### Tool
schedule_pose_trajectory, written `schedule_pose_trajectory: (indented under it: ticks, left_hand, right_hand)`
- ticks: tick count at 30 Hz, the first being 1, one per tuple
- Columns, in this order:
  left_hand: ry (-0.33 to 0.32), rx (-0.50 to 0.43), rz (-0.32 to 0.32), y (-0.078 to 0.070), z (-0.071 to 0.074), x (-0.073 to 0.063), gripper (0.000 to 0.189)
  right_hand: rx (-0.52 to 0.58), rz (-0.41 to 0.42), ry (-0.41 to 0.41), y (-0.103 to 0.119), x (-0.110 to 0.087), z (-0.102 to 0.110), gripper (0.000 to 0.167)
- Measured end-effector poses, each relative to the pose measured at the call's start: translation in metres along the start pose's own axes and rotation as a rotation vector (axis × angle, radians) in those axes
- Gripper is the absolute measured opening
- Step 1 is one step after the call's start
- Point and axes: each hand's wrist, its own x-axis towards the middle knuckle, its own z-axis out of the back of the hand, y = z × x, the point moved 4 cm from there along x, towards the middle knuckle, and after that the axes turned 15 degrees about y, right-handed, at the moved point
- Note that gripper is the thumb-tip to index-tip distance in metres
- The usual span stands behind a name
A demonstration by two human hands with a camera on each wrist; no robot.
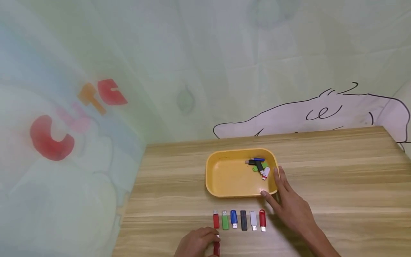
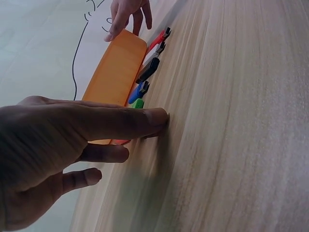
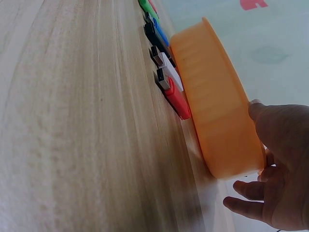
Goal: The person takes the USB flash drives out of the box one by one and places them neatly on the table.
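From the head: on a wood-grain table, a yellow tray with a pile of USB sticks toward its right side; just below, a row of six USB sticks; nearer still, beneath the row's left end, a dark red USB stick in a narrow pinch of the left hand. Around the tray's near right corner, the right hand, gripping it between thumb and fingers. From the left wrist: fingertips close together low over the table, the dark red USB stick not discernible. From the right wrist: thumb and one finger on the tray's edge, other fingers loosely apart. Possible trouble: a knock to the row's leftmost red stick, from too far an upward push of the dark red one; a scattered row, from a tug of the tray toward it.
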Motion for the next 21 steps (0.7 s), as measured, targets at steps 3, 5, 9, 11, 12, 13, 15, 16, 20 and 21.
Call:
schedule_pose_trajectory:
  ticks: [3, 5, 9, 11, 12, 13, 15, 16, 20, 21]
  left_hand:
    - [-0.002, -0.003, 0.001, 0.002, -0.001, 0.000, 0.036]
    - [-0.008, 0.002, -0.004, 0.002, -0.002, 0.001, 0.037]
    - [0.011, -0.024, 0.024, -0.003, 0.005, 0.000, 0.038]
    - [0.030, -0.045, 0.047, -0.007, 0.009, -0.001, 0.037]
    - [0.050, -0.067, 0.073, -0.010, 0.013, -0.002, 0.038]
    - [0.064, -0.085, 0.092, -0.014, 0.018, -0.003, 0.038]
    - [0.076, -0.090, 0.109, -0.017, 0.022, -0.004, 0.038]
    - [0.076, -0.084, 0.109, -0.019, 0.024, -0.004, 0.038]
    - [0.027, -0.036, 0.084, -0.025, 0.032, -0.007, 0.035]
    - [0.007, -0.017, 0.077, -0.026, 0.033, -0.008, 0.035]
  right_hand:
    - [0.002, 0.004, -0.003, 0.000, 0.000, 0.000, 0.098]
    - [0.003, 0.005, -0.005, 0.000, 0.000, 0.000, 0.098]
    - [0.003, 0.001, -0.006, -0.001, 0.001, 0.000, 0.098]
    - [0.004, 0.000, -0.007, -0.001, 0.001, 0.000, 0.098]
    - [0.003, 0.000, -0.007, -0.001, 0.001, 0.000, 0.099]
    - [0.003, 0.001, -0.008, -0.001, 0.001, 0.000, 0.098]
    - [0.002, 0.004, -0.009, 0.000, 0.001, 0.000, 0.098]
    - [0.002, 0.005, -0.009, 0.000, 0.001, 0.000, 0.099]
    - [0.003, 0.005, -0.010, 0.000, 0.001, 0.001, 0.098]
    - [0.004, 0.005, -0.010, 0.000, 0.001, 0.001, 0.098]
